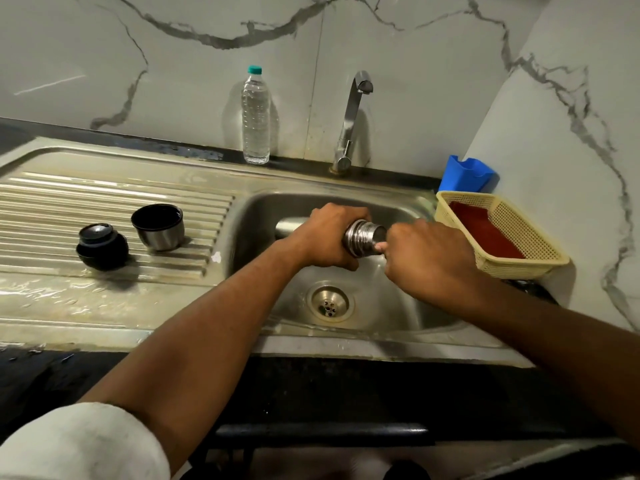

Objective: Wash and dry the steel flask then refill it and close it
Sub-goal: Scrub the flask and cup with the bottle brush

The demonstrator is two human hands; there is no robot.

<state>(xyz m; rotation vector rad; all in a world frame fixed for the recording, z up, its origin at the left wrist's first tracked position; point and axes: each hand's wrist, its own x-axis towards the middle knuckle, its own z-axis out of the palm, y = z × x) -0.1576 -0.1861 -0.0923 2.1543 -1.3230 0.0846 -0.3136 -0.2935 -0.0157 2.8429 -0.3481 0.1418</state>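
Seen from the head camera, a person holds a steel flask [363, 237] sideways over the sink [263, 216]. The left hand [325, 237] is clenched around the flask's body just behind the threaded neck. The right hand [427, 258] meets the open mouth, a fingertip at the rim; whether it grips the rim or only rubs it cannot be told.

The flask's long axis runs nearly level, left to right, its base toward the draining board [104, 199] and its mouth toward the yellow basket [540, 251] on the right. It hangs above the basin, clear of the drain [330, 301].

The stopper [101, 244] and the cup lid [158, 226] stand apart on the wet draining board. A water bottle [256, 116] waits against the wall beside the tap [353, 119], which shows no running water.

Wet steel may well slip in a one-handed hold and drop into the basin, denting it. Held level, rinse water could also stay pooled inside, which would hamper drying before the refill.
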